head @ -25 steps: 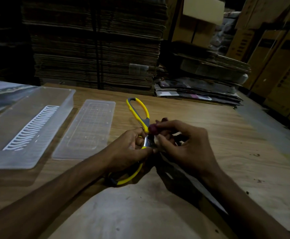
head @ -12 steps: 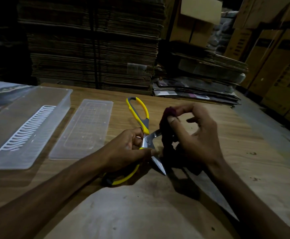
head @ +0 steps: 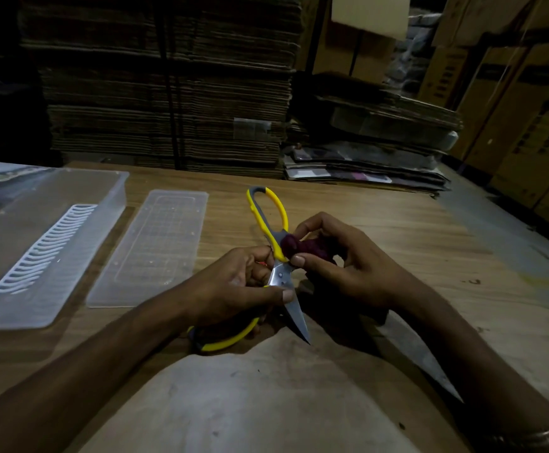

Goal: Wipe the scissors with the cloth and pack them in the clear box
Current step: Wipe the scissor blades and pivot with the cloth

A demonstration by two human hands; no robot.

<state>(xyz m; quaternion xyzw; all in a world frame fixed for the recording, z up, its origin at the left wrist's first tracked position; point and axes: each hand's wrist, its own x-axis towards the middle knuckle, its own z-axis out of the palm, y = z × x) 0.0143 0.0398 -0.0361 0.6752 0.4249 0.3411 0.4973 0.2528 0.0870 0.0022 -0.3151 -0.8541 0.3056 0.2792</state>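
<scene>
Scissors [head: 279, 276] held open above the wooden table [head: 397, 243], cloth applied.

Left hand [head: 233, 289] grips the lower yellow handle and pivot; right hand [head: 348, 266] pinches the dark red cloth [head: 294, 245] against the upper handle base. Clear box [head: 37, 243] and its lid [head: 155, 250] lie at left, apart from the hands.

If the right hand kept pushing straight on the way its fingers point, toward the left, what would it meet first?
Probably the scissors: the right hand already presses the dark cloth against them near the pivot. Just beyond are the left hand fingers, though depth is unclear.
</scene>
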